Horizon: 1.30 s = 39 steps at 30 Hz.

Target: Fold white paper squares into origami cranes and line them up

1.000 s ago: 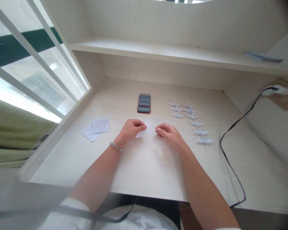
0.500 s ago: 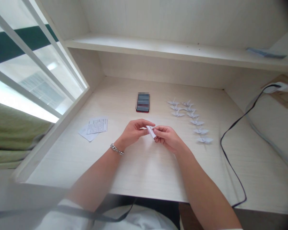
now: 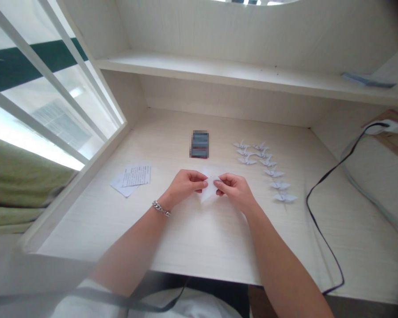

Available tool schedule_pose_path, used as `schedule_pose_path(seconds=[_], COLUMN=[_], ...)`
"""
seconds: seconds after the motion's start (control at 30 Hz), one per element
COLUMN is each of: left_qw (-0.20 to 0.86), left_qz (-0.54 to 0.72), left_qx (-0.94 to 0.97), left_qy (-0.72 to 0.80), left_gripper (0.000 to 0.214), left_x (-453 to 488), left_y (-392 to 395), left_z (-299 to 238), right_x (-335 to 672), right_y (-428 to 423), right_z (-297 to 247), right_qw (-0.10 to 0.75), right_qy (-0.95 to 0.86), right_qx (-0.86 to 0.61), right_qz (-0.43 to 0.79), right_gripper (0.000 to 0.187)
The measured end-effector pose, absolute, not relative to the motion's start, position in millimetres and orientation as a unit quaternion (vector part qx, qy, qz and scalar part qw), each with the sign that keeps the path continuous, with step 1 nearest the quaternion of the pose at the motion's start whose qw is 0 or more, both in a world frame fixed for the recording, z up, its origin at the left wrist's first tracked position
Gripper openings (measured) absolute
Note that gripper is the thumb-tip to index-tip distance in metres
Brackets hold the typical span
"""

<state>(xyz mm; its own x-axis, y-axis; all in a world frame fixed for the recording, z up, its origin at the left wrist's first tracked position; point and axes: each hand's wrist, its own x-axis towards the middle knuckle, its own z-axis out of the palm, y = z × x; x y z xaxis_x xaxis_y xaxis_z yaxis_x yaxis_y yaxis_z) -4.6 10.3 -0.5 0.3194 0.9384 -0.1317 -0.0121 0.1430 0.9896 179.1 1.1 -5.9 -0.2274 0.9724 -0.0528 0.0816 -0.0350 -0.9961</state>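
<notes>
A small piece of folded white paper [image 3: 208, 191] is held between my two hands above the desk. My left hand [image 3: 188, 182], with a silver chain bracelet at the wrist, pinches its left edge between thumb and fingers. On the other side, my right hand [image 3: 234, 187] pinches the right edge the same way. The paper faces me, with a point hanging down; its exact folds are too pale to make out. Several folded paper cranes [image 3: 274, 173] stand to the right of my right hand.
A phone [image 3: 199, 145] with a blurred screen lies beyond my hands. Printed paper squares [image 3: 135, 175] lie at the left. A black cable [image 3: 321, 229] runs from the wall socket [image 3: 386, 127] down the desk's right side. A shelf [image 3: 219, 70] spans the back; a barred window is at left.
The paper was a narrow folded strip seen edge-on; now its broader face shows, with a hand at each side. My left fingers have closed from a stretched position. The view has shifted slightly.
</notes>
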Motion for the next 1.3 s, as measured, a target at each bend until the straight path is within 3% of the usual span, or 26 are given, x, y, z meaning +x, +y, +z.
schedule_pose_path(seconds=[0.2,0.37,0.57,1.0,1.3], left_qw=[0.636,0.567,0.541,0.611,0.555], left_qz=[0.414,0.394,0.390,0.430,0.450], left_qx=[0.489,0.570,0.605,0.513,0.543], left_qy=[0.430,0.445,0.435,0.424,0.442], left_gripper=[0.018,0.017,0.016,0.023,0.022], left_x=[-6,-8,-5,1,4], left_y=[12,12,9,12,12], left_z=[1,1,1,1,-6], right_x=[179,182,172,165,163], right_y=[-1,-2,-1,1,-1], right_z=[-7,1,-5,-10,-11], right_qw=[0.440,0.383,0.396,0.454,0.446], right_qy=[-0.524,-0.515,-0.534,-0.520,-0.479], right_qx=[-0.445,-0.411,-0.455,-0.485,-0.487], right_qz=[0.578,0.647,0.593,0.537,0.579], right_gripper=[0.025,0.030,0.029,0.024,0.029])
